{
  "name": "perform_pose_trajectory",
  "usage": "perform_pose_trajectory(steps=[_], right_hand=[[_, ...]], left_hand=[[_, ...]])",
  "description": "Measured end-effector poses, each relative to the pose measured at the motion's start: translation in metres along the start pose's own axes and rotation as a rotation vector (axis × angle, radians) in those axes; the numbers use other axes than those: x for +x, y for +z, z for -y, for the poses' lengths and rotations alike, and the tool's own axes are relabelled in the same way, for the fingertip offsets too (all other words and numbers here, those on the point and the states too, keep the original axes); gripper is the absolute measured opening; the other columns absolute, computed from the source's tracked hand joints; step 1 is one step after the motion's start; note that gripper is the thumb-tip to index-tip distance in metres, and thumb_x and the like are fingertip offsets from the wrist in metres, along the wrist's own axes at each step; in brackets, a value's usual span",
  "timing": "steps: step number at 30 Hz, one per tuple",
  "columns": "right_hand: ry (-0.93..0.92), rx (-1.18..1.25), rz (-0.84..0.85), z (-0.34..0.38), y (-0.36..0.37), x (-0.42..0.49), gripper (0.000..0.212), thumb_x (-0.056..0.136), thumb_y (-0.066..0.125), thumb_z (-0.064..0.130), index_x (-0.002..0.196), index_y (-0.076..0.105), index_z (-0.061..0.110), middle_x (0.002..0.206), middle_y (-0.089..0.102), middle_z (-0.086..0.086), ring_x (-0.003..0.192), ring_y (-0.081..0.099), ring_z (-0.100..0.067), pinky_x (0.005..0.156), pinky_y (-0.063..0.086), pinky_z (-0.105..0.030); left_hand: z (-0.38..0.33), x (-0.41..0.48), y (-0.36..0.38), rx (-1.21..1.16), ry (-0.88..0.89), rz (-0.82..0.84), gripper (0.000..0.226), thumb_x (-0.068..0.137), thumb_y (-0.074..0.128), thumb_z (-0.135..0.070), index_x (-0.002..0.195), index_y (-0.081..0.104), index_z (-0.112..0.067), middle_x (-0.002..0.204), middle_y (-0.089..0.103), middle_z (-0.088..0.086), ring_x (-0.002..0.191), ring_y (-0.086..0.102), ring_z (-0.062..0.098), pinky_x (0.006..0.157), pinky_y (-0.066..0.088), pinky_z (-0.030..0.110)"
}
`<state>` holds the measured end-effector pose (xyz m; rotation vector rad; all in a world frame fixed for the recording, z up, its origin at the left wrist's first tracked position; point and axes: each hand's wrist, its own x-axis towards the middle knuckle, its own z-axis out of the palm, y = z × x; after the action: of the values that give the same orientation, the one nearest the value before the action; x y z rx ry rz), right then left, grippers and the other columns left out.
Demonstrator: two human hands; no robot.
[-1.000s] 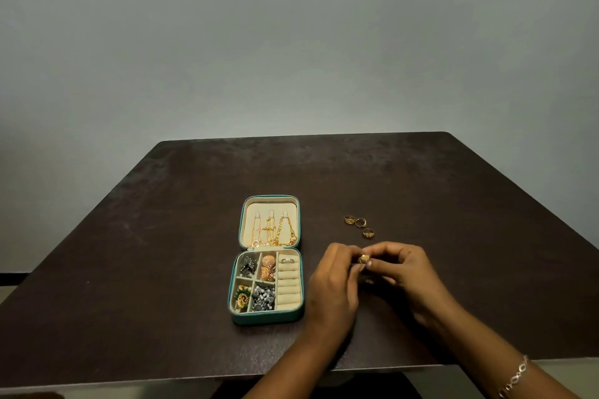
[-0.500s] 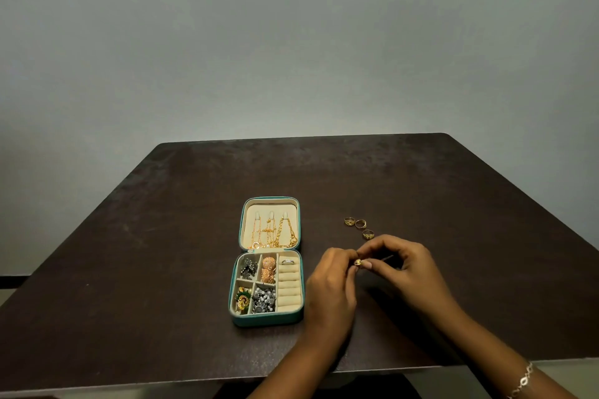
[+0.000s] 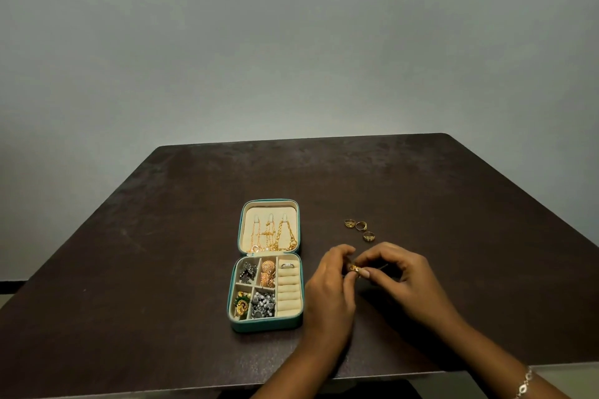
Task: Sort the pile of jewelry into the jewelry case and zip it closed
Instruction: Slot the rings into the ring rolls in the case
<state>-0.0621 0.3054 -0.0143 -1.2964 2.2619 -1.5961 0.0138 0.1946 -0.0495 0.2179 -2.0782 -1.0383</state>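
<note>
- Head view: An open jewelry case (image 3: pixel 266 326) lies on a dark table (image 3: pixel 155 269), its long axis running from the person toward the far wall (image 3: pixel 291 42).
- The lid (image 3: pixel 269 203) lies flat at the far end and the base at the near end, with the hinge crossing between them.
- Gold necklaces (image 3: pixel 275 236) hang lengthwise down the lid's cream lining.
- In the base, dark earrings (image 3: pixel 248 272) fill the far-left compartment and gold earrings (image 3: pixel 267 274) the one beside it.
- A green-and-gold piece (image 3: pixel 241 303) sits in the near-left compartment, with silver beaded pieces (image 3: pixel 264 303) to its right.
- The ring rolls (image 3: pixel 288 293) run down the base's right side, and a silver ring (image 3: pixel 287 266) sits in the farthest slot.
- Just right of the case, both hands meet above the table over a gold ring (image 3: pixel 355 268).
- The right hand (image 3: pixel 405 282) pinches that ring between thumb and forefinger, its other fingers arched, its forearm coming in from the lower right.
- The left hand (image 3: pixel 329 288), back up and fingers curled, grips the same ring from the other side with its fingertips.
- Three rings (image 3: pixel 360 225) lie loose on the table just beyond the hands, well apart from the case.
- A silver bracelet (image 3: pixel 523 382) circles the right wrist.
</note>
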Motion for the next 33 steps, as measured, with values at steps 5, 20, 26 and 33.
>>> perform_pose_trajectory(steps=[5, 20, 26, 33], right_hand=[[-0.018, -0.009, -0.01, -0.005, 0.001, -0.004, 0.014, 0.079, 0.068, 0.005, 0.083, 0.071, 0.019, 0.084, 0.067, 0.011, 0.081, 0.064, -0.007, 0.07, 0.05, -0.021], [-0.046, -0.018, -0.01, -0.014, 0.013, -0.004, 0.016, 0.079, 0.06, 0.021, 0.088, 0.063, 0.033, 0.093, 0.066, 0.02, 0.087, 0.062, 0.0, 0.075, 0.046, -0.011], [-0.023, 0.043, 0.0, -0.011, 0.01, -0.002, 0.014, 0.079, 0.064, 0.013, 0.088, 0.066, 0.024, 0.089, 0.068, 0.01, 0.085, 0.064, -0.005, 0.075, 0.047, -0.012], [0.01, 0.138, -0.031, -0.005, 0.01, -0.003, 0.014, 0.073, 0.063, 0.017, 0.082, 0.069, 0.026, 0.084, 0.069, 0.007, 0.08, 0.065, -0.008, 0.072, 0.05, -0.015]], left_hand=[[0.0, -0.001, 0.0, 0.016, 0.026, 0.017, 0.028, 0.078, 0.04, -0.028, 0.105, 0.045, -0.036, 0.097, 0.06, -0.005, 0.086, 0.053, 0.001, 0.072, 0.046, 0.018], [-0.005, 0.001, -0.001, 0.115, -0.046, -0.011, 0.013, 0.082, 0.053, -0.003, 0.094, 0.058, -0.006, 0.093, 0.059, 0.009, 0.078, 0.057, 0.023, 0.065, 0.046, 0.036], [-0.006, -0.001, -0.003, 0.054, -0.054, 0.006, 0.017, 0.08, 0.051, -0.004, 0.096, 0.057, -0.006, 0.095, 0.058, 0.009, 0.08, 0.056, 0.021, 0.067, 0.044, 0.033], [-0.007, 0.0, -0.001, 0.036, -0.062, -0.014, 0.021, 0.081, 0.046, -0.009, 0.099, 0.057, -0.007, 0.096, 0.059, 0.009, 0.082, 0.052, 0.016, 0.069, 0.043, 0.03]])
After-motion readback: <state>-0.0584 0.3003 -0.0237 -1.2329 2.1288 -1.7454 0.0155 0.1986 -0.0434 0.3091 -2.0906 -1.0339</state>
